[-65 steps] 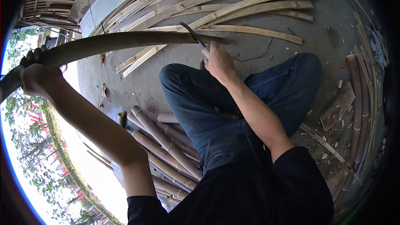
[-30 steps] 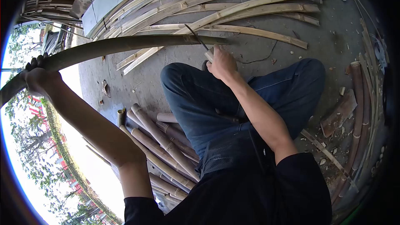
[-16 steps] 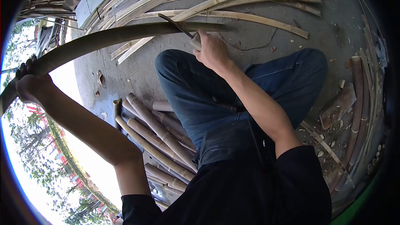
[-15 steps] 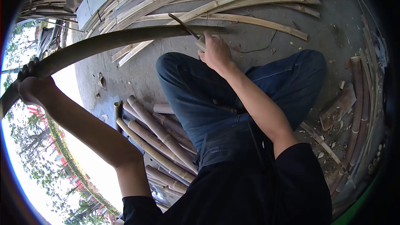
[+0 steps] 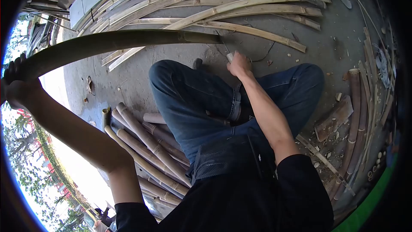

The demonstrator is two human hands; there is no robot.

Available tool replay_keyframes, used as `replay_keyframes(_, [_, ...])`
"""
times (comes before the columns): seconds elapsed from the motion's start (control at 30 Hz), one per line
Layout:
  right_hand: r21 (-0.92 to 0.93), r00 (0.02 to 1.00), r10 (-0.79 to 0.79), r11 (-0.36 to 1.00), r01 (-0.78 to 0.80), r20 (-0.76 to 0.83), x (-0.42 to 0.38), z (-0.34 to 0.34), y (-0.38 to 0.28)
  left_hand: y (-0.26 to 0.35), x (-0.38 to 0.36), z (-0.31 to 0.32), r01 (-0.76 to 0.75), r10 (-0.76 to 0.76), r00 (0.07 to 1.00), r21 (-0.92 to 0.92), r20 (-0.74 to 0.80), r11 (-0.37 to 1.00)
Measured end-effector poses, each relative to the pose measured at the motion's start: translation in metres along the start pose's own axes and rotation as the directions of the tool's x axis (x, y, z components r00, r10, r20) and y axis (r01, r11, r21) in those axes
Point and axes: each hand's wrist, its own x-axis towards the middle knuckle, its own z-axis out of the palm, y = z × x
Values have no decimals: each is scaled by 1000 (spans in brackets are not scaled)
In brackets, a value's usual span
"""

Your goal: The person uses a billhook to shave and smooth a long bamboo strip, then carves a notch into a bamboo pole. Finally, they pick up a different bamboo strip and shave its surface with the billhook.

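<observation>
A long dark green bamboo pole (image 5: pixel 116 41) stretches from the left edge to the middle, above my knees. Near its left end my left hand (image 5: pixel 18 75) is wrapped round it. My right hand (image 5: pixel 239 64) is closed on the pale handle of a knife (image 5: pixel 225 46), just right of the pole's far end. The thin dark blade points up and left toward that end; whether it touches the bamboo I cannot tell.
Split bamboo strips (image 5: pixel 240 4) lie across the floor at the top. Cut bamboo poles (image 5: pixel 150 141) are piled left of my legs. On the right are brown poles (image 5: pixel 354 103) and a flat wooden block (image 5: pixel 334 118). Part of a person (image 5: pixel 102 225) shows at the bottom left.
My right hand and the knife have moved right and down, from over the pole to its far end. My left hand and the pole sit slightly further left in view.
</observation>
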Motion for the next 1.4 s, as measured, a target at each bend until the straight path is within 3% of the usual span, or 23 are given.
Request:
replay_keyframes(0.03, [21,1000,-18,1000,19,-5,-11,-10,-10,-34,11,-28,-368,332,929,467,162,804])
replay_keyframes(0.07, [73,998,-67,995,66,3,-24,-21,-30,-12,8,-19,-542,481,819,695,313,472])
replay_keyframes(0.17, [70,999,-23,997,27,-48,-11,3,-23,-44,5,-25,-270,207,951,293,228,917])
replay_keyframes(0.2, [72,997,-25,997,30,-67,2,5,-14,-17,-4,-3,29,-35,998,-103,-59,994])
replay_keyframes(0.23, [12,999,17,1000,-17,-27,16,5,-4,-1,-10,6,207,-366,907,-535,-209,819])
replay_keyframes(0.3, [-58,997,73,996,-71,37,11,-1,-13,-9,-15,-1,204,-365,885,-465,-290,862])
replay_keyframes(0.37, [33,997,-71,997,70,38,-24,-35,-58,-19,-16,-11,220,-361,892,-435,-274,873])
replay_keyframes(0.43, [51,993,-116,992,117,-18,-23,-20,-46,-24,-17,-19,212,-350,900,-440,-261,873])
replay_keyframes(0.5, [10,992,119,993,-119,44,9,4,0,-15,-20,-15,200,-358,881,-441,-310,875])
replay_keyframes(0.57, [-3,994,104,995,-104,28,14,9,6,-14,-21,-21,168,-330,887,-439,-323,883])
replay_keyframes(0.7, [176,985,-136,973,153,-101,-48,-32,-77,-39,-30,-48,191,-282,958,-618,-51,762])
replay_keyframes(0.73, [142,979,-160,974,177,-123,-41,-22,-66,-40,-26,-55,198,-249,968,-675,21,711])
replay_keyframes(0.8, [114,962,-197,969,221,-191,-20,0,-44,82,-50,76,185,-359,811,-380,-462,906])
replay_keyframes(0.9, [73,990,-39,996,50,-137,-12,2,-45,45,-54,46,212,-452,790,-507,-415,835])
replay_keyframes(0.97, [76,995,-70,994,76,-74,-25,-19,-81,22,-57,19,251,-484,784,-514,-389,820])
replay_keyframes(1.03, [75,969,-208,973,219,-132,-27,-17,-89,0,-54,1,251,-490,791,-536,-367,806])
replay_keyframes(1.1, [58,994,-53,997,59,-96,-10,-2,-66,-8,-63,-21,247,-463,854,-597,-238,763])
replay_keyframes(1.17, [17,990,141,990,-141,-22,27,9,-18,14,-70,-5,269,-511,782,-545,-357,794])
replay_keyframes(1.2, [-42,998,65,997,-64,19,25,-7,-25,13,-71,-12,210,-452,859,-641,-240,739])
replay_keyframes(1.27, [-58,995,-80,995,84,67,5,-34,-39,21,-74,7,238,-484,760,-506,-435,829])
replay_keyframes(1.3, [-4,985,-149,989,150,82,-19,-34,-56,12,-70,-3,259,-487,796,-526,-359,810])
replay_keyframes(1.33, [27,985,-163,986,162,53,-26,-32,-61,-25,-67,-40,247,-440,886,-654,-146,715])
replay_keyframes(1.4, [-6,993,-113,994,113,-37,1,18,-12,-49,-63,-62,235,-313,949,-767,47,597])
